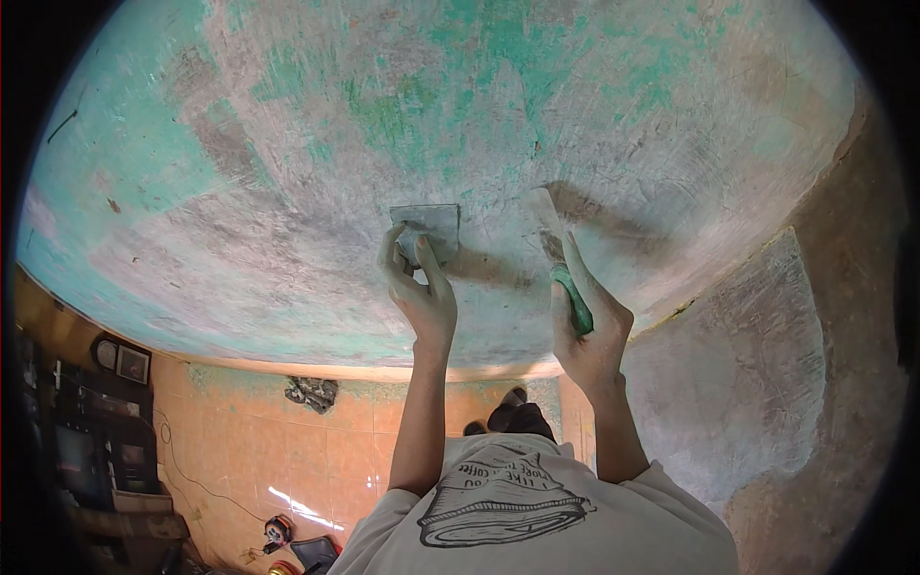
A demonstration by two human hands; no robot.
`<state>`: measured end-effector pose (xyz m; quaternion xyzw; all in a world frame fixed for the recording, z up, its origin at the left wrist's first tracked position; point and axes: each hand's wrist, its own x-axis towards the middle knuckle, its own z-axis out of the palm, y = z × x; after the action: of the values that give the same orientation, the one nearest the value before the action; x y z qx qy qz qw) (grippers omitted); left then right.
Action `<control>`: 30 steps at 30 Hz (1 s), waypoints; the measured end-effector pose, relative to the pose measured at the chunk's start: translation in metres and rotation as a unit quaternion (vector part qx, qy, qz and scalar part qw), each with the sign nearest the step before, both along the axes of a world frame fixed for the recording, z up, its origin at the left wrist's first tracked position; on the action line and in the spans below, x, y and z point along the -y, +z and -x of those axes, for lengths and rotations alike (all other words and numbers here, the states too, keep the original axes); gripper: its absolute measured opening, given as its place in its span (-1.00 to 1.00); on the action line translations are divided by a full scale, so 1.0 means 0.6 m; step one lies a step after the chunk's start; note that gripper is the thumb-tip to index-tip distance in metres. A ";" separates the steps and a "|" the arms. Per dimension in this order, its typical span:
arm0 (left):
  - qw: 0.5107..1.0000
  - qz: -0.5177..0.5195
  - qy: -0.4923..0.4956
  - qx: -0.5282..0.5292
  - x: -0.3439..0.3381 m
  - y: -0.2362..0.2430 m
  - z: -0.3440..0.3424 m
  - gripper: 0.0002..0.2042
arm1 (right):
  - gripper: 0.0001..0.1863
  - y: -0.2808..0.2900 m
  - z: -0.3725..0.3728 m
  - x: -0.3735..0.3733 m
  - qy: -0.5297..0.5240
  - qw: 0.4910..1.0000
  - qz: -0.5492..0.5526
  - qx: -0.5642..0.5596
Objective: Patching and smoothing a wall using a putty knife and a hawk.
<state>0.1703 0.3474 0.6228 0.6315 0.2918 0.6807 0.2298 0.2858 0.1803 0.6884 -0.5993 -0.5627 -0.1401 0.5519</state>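
A worn wall (pixel 537 115) with patchy turquoise and grey-white paint fills the upper part of the head view. My left hand (pixel 422 297) is closed on a thin, grey, square-edged plate (pixel 441 220), fingers and thumb at its lower side. The plate is up at the wall; whether it presses flat on it I cannot tell. To its right, my right hand (pixel 594 340) grips a putty knife (pixel 575 305) by its green handle. Its pale blade points up toward the wall and casts a shadow to the right. A gap of wall separates the two tools.
Orange floor tiles (pixel 335 441) lie below, with a crumpled dark bundle (pixel 311 393) near the wall's foot. Dark shelving (pixel 96 431) stands at left. A cable and an orange-black tool (pixel 277 532) are on the floor. The wall's edge (pixel 747 259) runs along the right.
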 end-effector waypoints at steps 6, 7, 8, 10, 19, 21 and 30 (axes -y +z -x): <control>1.000 0.008 0.000 0.004 0.000 -0.004 -0.002 -0.65 | -0.50 0.002 0.008 -0.006 0.003 1.000 0.016 -0.011; 1.000 0.001 -0.003 0.016 -0.002 -0.006 -0.004 -0.65 | -0.50 0.003 0.007 -0.007 0.004 1.000 0.011 -0.007; 1.000 -0.007 -0.007 0.028 -0.004 -0.007 -0.005 -0.65 | -0.50 -0.001 0.004 -0.007 0.004 1.000 0.010 -0.007; 1.000 -0.003 -0.010 0.028 -0.002 -0.006 -0.006 -0.65 | -0.43 -0.012 -0.002 -0.007 -0.003 1.000 -0.018 -0.002; 1.000 0.017 -0.011 0.014 0.000 -0.005 -0.006 -0.66 | -0.48 -0.006 -0.001 -0.001 0.002 1.000 0.012 -0.018; 0.999 0.018 -0.012 0.028 -0.003 -0.006 -0.010 -0.66 | -0.48 -0.006 0.001 -0.005 0.001 1.000 0.013 -0.015; 1.000 0.019 -0.006 0.000 0.000 -0.006 -0.006 -0.67 | -0.49 -0.001 0.004 0.004 -0.013 0.999 0.046 -0.017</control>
<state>0.1738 0.3475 0.6189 0.6288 0.3007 0.6737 0.2458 0.2835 0.1777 0.6879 -0.6336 -0.5514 -0.1106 0.5313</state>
